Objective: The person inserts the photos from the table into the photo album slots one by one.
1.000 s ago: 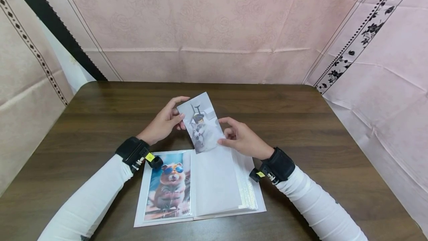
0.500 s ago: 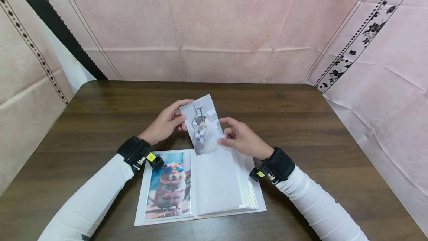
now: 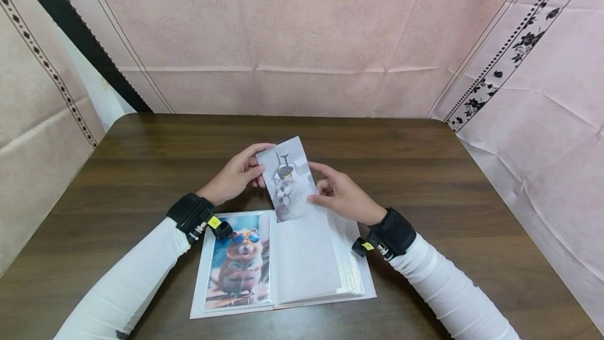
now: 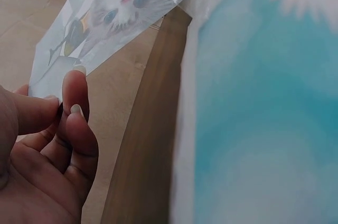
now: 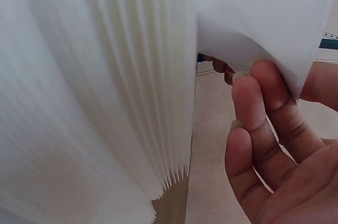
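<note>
A photo (image 3: 288, 180) of a kitten, tilted to the left, has its lower end at the top of the right-hand page of an open photo album (image 3: 306, 261). My left hand (image 3: 233, 174) pinches the photo's upper left corner between thumb and fingers. In the left wrist view, clear film overlaps the lower part of the photo (image 4: 113, 12). My right hand (image 3: 346, 193) pinches the top of the album's clear sleeve page beside the photo's right edge. The right wrist view shows its fingers (image 5: 248, 100) behind a white sheet, with the fanned pages (image 5: 142, 76) alongside.
On the album's left page is a picture (image 3: 240, 261) of a hamster in sunglasses. The album lies on a dark wooden table (image 3: 406, 156). Pale patterned cloth (image 3: 302, 41) hangs behind and at the sides. Each wrist wears a black camera band (image 3: 394, 232).
My left hand has moved slightly right and down with the photo, and the photo's lower end sits a little lower at the page. My right hand has stayed nearly still.
</note>
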Demonstrator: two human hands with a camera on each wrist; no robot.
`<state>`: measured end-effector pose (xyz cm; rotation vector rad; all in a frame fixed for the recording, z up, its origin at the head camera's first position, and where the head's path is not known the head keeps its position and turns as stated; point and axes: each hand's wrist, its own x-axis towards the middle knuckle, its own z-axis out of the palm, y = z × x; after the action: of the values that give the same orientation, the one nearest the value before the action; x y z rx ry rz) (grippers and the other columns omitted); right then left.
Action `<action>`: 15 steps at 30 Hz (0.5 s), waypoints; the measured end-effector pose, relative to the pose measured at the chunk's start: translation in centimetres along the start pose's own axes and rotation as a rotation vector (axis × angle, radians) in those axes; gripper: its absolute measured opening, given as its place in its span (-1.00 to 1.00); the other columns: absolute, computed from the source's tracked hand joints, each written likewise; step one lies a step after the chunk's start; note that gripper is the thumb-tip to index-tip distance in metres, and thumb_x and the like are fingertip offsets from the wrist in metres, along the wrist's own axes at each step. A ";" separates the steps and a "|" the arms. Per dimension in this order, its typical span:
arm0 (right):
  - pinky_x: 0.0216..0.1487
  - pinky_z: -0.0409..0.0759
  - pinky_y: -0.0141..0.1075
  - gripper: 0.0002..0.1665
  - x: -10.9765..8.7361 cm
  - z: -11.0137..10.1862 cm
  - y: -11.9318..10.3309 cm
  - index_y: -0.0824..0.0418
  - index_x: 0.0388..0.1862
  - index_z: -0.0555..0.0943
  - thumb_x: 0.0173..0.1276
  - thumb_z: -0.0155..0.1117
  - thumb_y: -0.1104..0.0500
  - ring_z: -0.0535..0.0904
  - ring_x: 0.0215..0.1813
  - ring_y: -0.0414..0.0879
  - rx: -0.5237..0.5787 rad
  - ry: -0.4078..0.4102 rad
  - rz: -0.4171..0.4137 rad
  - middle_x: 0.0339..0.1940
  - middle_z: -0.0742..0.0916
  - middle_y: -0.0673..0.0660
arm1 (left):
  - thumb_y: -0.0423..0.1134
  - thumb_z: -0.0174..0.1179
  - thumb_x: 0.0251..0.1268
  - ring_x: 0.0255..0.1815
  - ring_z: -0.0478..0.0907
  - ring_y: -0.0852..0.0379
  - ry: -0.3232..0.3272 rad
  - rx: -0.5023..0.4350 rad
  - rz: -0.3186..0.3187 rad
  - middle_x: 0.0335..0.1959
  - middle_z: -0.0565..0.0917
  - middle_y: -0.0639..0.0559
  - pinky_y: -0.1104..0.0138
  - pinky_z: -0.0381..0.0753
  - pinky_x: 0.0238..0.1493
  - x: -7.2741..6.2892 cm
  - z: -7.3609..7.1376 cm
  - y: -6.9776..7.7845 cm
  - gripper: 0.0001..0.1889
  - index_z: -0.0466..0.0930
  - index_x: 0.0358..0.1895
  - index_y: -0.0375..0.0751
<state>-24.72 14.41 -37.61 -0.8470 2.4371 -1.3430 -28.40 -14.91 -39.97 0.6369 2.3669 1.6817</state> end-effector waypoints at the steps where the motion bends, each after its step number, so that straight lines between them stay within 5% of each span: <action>1: -0.25 0.36 -0.39 -0.09 0.0 0.0 0.0 0.26 0.60 0.16 0.37 0.37 0.32 0.43 -0.39 -0.12 0.000 0.001 -0.005 -0.52 0.54 0.00 | -0.40 -0.02 0.59 -0.33 0.60 -0.06 -0.001 0.000 -0.003 -0.29 0.54 -0.24 0.35 0.60 -0.23 0.0 0.0 0.0 -0.46 0.24 0.52 0.06; 15: -0.24 0.39 -0.38 -0.02 0.0 0.2 0.2 0.22 0.64 0.09 0.37 0.38 0.31 0.42 -0.39 -0.12 -0.001 -0.001 -0.011 -0.55 0.50 -0.02 | -0.41 -0.02 0.59 -0.32 0.57 0.02 -0.023 -0.030 -0.048 -0.22 0.52 -0.21 0.34 0.60 -0.22 -0.1 0.0 -0.1 -0.47 0.24 0.51 0.04</action>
<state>-24.69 14.37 -37.92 -0.8627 2.4357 -1.3457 -28.36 -14.96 -40.06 0.5872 2.3178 1.6771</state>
